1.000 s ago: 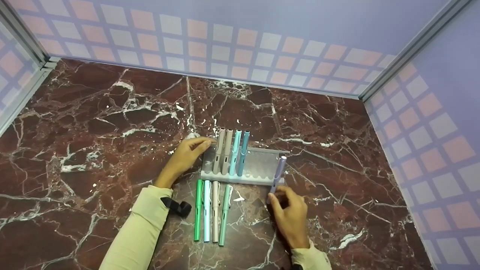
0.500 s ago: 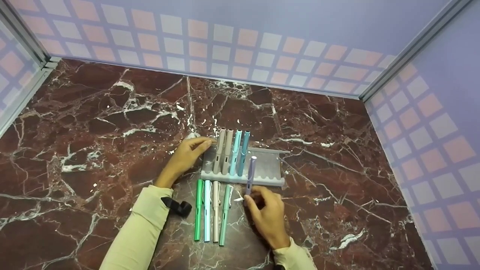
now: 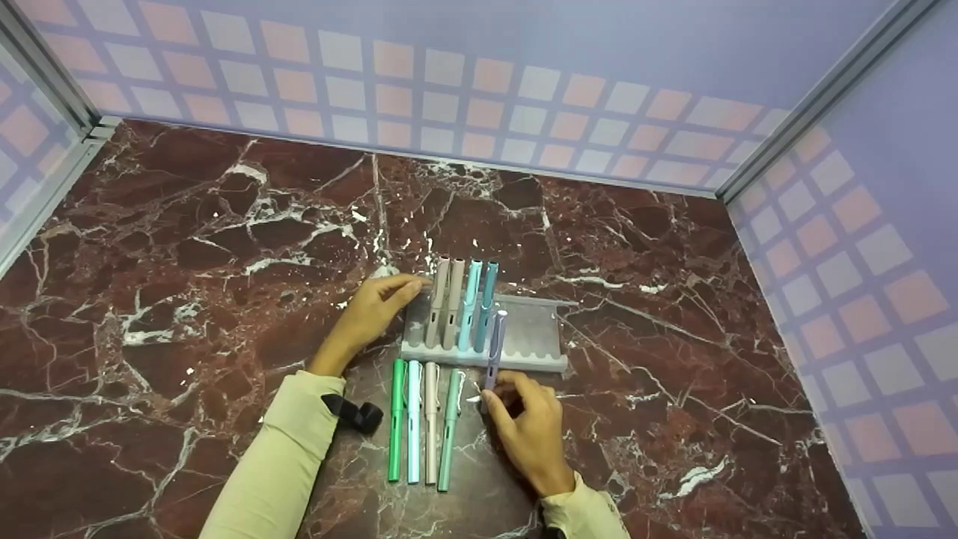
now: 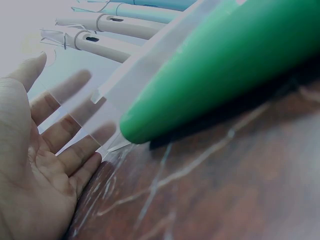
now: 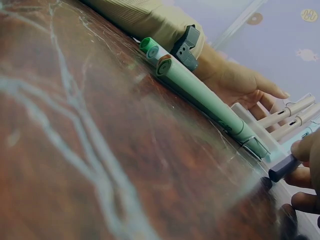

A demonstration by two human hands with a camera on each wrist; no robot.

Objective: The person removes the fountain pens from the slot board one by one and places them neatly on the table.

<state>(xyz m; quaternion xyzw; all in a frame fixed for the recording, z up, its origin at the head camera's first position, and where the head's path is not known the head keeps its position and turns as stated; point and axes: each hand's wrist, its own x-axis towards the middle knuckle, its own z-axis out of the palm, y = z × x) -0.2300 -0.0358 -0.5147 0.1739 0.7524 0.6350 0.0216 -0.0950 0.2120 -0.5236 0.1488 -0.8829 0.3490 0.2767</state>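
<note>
My right hand (image 3: 528, 427) pinches a purple pen (image 3: 497, 340) near its lower end, between thumb and fingers. The pen's top leans over the front of a translucent pen rack (image 3: 533, 322), beside the dark blue pen (image 3: 487, 307). To the left of that one, the rack bears a light blue pen (image 3: 469, 314) and two taupe pens (image 3: 435, 318). At the rack's left end is my left hand (image 3: 370, 311); the left wrist view shows its straight fingers (image 4: 70, 160) partly behind the clear panel, thumb raised.
In front of the rack lie a green pen (image 3: 396, 419), a pale blue pen (image 3: 413, 427), a beige pen (image 3: 431, 427) and a sage green pen (image 3: 449, 430), side by side. Lilac panels with a checked band (image 3: 441, 105) border the dark red marble-patterned table (image 3: 224, 299).
My right hand has carried the purple pen leftward from the rack's right end to beside the dark blue pen, then a little lower. The left hand and the rack stay put.
</note>
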